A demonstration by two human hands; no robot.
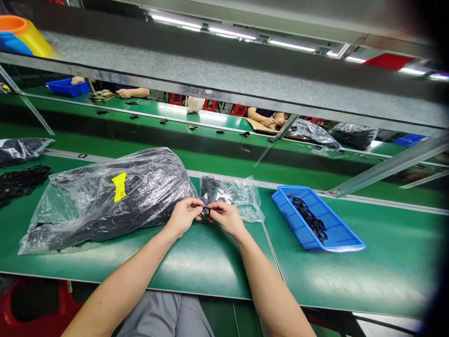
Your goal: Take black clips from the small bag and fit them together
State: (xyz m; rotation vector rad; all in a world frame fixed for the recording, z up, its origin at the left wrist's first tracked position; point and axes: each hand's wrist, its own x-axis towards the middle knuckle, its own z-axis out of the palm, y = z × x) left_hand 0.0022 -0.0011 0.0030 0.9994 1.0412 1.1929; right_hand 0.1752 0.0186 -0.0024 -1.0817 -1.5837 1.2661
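Between my two hands is a small black ring-shaped part (206, 211), held just above the green table. My left hand (184, 216) pinches its left side, and my right hand (227, 217) pinches the right side. Just behind the fingers lies a small clear plastic bag (245, 199) with black pieces in its left end. To the left, close to my left hand, sits a large clear bag (150, 187) filled with black parts and carrying a yellow label (119, 186). A blue tray (336, 224) with black parts (308, 217) stands right of my right hand.
Loose black parts (24, 181) are piled at the far left. Behind the table runs a green conveyor belt (224, 161) bearing several spaced black pieces. A metal shelf (224, 77) spans overhead, with slanted supports (389, 164). Co-workers' hands (273, 120) work across the line.
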